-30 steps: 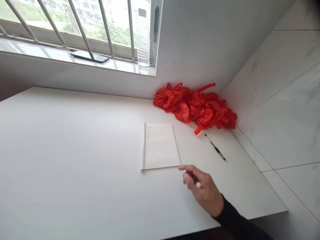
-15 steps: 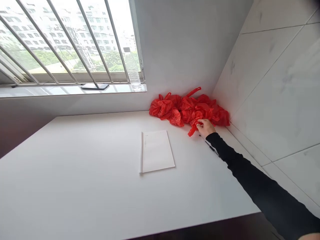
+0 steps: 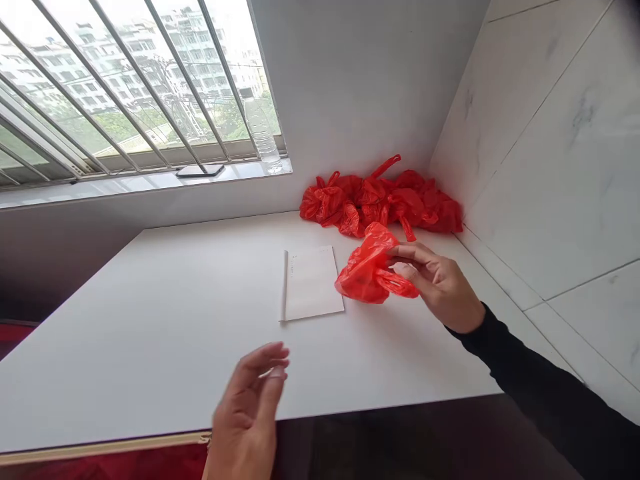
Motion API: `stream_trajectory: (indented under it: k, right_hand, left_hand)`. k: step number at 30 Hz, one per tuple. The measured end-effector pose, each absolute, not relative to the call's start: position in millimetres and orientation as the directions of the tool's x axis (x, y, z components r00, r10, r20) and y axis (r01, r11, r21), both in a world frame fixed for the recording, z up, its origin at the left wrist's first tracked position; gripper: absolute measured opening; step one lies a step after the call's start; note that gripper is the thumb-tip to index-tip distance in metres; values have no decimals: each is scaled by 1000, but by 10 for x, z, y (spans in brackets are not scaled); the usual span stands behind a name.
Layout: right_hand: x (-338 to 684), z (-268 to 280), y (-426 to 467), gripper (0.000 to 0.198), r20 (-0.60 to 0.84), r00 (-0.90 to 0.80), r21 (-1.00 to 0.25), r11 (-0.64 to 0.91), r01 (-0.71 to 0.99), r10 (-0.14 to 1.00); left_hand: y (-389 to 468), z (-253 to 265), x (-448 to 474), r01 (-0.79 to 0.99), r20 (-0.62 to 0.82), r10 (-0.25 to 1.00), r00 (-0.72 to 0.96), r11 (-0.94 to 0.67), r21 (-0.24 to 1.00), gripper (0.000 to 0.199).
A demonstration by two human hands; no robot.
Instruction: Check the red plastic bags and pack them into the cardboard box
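My right hand holds one red plastic bag just above the white table, to the right of a white notebook. A heap of more red plastic bags lies in the back corner against the wall. My left hand hovers over the table's near edge, fingers apart and holding nothing. The pen seen earlier is hidden behind my right hand.
A window with metal bars fills the upper left. On its sill lie a dark phone and a clear plastic bottle. A tiled wall bounds the table on the right.
My right hand took one red bag from the heap and drew it back toward me beside the notebook. My left hand has come into view at the near edge.
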State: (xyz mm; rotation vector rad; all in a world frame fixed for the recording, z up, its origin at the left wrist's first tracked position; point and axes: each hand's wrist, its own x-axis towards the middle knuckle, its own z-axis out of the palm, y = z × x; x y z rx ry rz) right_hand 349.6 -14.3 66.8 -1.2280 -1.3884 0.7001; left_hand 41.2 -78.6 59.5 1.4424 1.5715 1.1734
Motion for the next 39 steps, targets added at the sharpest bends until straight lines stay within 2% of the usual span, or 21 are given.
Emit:
stream_trajectory:
  k: [3, 5, 7, 9, 12, 15, 18, 21, 24, 29, 33, 36, 39]
  right_hand:
    - [3346, 685, -467, 26, 221, -4, -973, 221, 74, 975]
    - [3290, 675, -607, 25, 185, -103, -983, 185, -7, 977]
    - [3277, 643, -681, 24, 170, -168, -985, 167, -32, 971]
    - [3300, 590, -704, 23, 170, -173, -985, 174, 8, 970]
    - [3357, 491, -701, 18, 166, -64, -972, 174, 155, 984]
    - [3384, 403, -694, 14, 143, 46, -941, 121, 316, 989]
    - [3358, 344, -671, 22, 86, -61, -908, 104, 406, 994]
    - [3310, 309, -636, 21, 74, -209, -905, 153, 397, 975]
    - [3296, 275, -635, 23, 99, -234, -889, 192, 417, 967]
    - [3345, 162, -766, 42, 79, -362, -844, 256, 472, 929]
    - [3351, 97, -868, 42, 70, -402, -810, 288, 511, 913]
    - [3346, 114, -894, 37, 94, -365, -790, 292, 538, 926]
    - [3345, 138, -911, 32, 119, -329, -758, 299, 579, 937]
  left_hand:
    - [-794, 455, 1041, 447, 123, 987, 99, -155, 881, 43]
    - [-790, 376, 1320, 459, 184, 973, 139, -228, 859, 48]
    - [-757, 312, 1440, 439, 177, 975, 134, -218, 872, 31]
    - [-705, 264, 1442, 385, 103, 986, 129, -145, 911, 16]
    - [-633, 215, 1364, 251, -36, 991, 128, 3, 968, 20]
    - [-598, 179, 1305, 125, -93, 983, 156, 74, 989, 22]
    - [-601, 173, 1296, 109, -103, 979, 175, 85, 990, 22]
    - [-629, 198, 1310, 177, -92, 979, 181, 60, 982, 22]
    - [-668, 204, 1303, 220, -83, 977, 194, 39, 975, 23]
    - [-720, 88, 1218, 109, -228, 968, 109, 216, 970, 27]
    - [-742, -4, 1112, 87, -273, 959, 75, 267, 960, 28]
    - [-811, 31, 1042, 107, -191, 981, -18, 192, 976, 28]
    - [-964, 163, 1038, 228, 153, 975, -161, -114, 967, 33]
